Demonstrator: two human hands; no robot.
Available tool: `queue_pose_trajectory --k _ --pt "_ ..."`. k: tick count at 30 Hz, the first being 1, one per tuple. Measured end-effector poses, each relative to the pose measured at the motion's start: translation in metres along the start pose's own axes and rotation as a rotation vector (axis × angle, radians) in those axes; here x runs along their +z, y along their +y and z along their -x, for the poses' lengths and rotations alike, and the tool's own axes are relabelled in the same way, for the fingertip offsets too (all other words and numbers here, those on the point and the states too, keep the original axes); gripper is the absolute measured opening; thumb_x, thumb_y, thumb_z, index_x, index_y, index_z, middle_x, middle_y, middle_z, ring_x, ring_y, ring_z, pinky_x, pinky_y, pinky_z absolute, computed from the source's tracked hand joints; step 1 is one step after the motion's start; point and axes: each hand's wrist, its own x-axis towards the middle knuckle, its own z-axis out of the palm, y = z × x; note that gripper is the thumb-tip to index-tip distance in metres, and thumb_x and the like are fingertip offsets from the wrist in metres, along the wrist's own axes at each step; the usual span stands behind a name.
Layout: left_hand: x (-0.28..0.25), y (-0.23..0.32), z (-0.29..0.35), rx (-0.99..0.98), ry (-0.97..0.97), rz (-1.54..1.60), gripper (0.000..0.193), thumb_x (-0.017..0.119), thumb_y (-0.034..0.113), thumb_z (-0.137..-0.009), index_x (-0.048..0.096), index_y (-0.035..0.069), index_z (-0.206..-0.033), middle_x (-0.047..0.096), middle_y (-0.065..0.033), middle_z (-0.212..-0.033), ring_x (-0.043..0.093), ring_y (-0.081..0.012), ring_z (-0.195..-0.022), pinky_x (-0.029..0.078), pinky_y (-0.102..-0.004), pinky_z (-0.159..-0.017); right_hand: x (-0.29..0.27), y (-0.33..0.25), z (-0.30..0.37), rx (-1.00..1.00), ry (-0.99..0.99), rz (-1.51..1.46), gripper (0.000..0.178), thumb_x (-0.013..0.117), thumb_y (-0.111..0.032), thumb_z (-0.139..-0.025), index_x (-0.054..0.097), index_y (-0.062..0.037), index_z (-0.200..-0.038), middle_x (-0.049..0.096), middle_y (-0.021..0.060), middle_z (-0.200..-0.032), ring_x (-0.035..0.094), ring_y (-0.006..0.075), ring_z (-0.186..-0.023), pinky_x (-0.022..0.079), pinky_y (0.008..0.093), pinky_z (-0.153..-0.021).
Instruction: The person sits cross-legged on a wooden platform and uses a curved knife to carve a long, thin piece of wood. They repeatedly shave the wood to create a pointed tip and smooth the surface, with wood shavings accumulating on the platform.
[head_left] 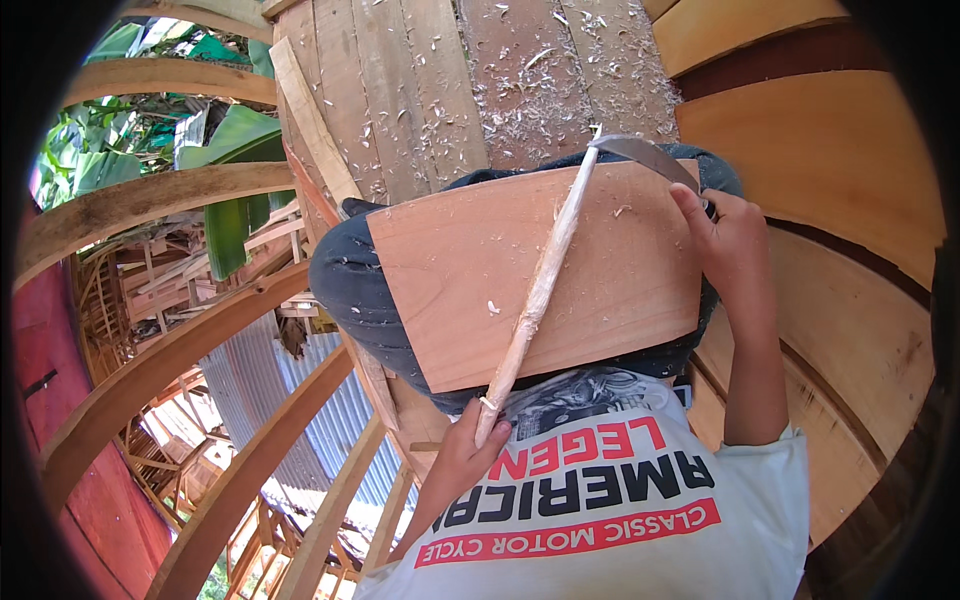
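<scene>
A pale, peeled wooden stick (545, 277) slants across a flat wooden board (440, 270) that lies over my crossed legs. Its near end is in my left hand (474, 446), fingers wrapped round it close to my shirt. On the right, my right hand (730, 232) grips the dark handle of a curved knife (648, 155), thumb stretched along toward the blade. The blade points left, and its tip meets the stick's far end, where a small curl of wood (597, 133) stands up. A few shavings lie on the board.
Beyond my legs, wood shavings (530, 110) litter the plank floor (400, 90). Wooden slats of a railing (190, 190) run along the left, with leaves and corrugated roofing (250, 370) below. A plank wall (810, 140) rises close on the right.
</scene>
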Motion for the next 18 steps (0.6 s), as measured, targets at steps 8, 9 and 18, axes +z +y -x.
queue_pose_trajectory --k 8,9,18 --pt "-0.008 0.009 0.001 -0.014 -0.081 -0.136 0.03 0.053 0.028 -0.094 0.044 0.001 -0.103 0.059 -0.0266 -0.078 0.06 -0.0434 -0.078 0.044 -0.0442 -0.067 0.026 -0.005 0.044 -0.29 -0.038 0.071 0.06 0.063 -0.057 -0.081 0.067 0.0013 -0.067 0.059 0.0213 -0.058 0.063 0.0371 -0.058 0.05 0.0428 -0.054" --pt "-0.009 0.008 0.003 -0.024 -0.074 -0.142 0.031 0.053 0.029 -0.094 0.044 0.001 -0.103 0.059 -0.0276 -0.077 0.06 -0.0451 -0.078 0.044 -0.0451 -0.067 0.019 -0.005 0.029 -0.165 0.0 0.043 0.06 0.062 -0.056 -0.082 0.067 0.0018 -0.067 0.059 0.0212 -0.059 0.063 0.0365 -0.058 0.05 0.0427 -0.053" --pt "-0.004 0.01 -0.001 -0.031 0.116 -0.311 0.042 0.066 0.037 -0.083 0.051 0.001 -0.1 0.061 -0.0247 -0.072 0.062 -0.0444 -0.07 0.047 -0.0455 -0.061 0.012 -0.012 0.062 -0.264 -0.247 0.06 0.06 0.061 -0.057 -0.082 0.064 0.0004 -0.065 0.06 0.0213 -0.061 0.063 0.0367 -0.059 0.049 0.043 -0.054"
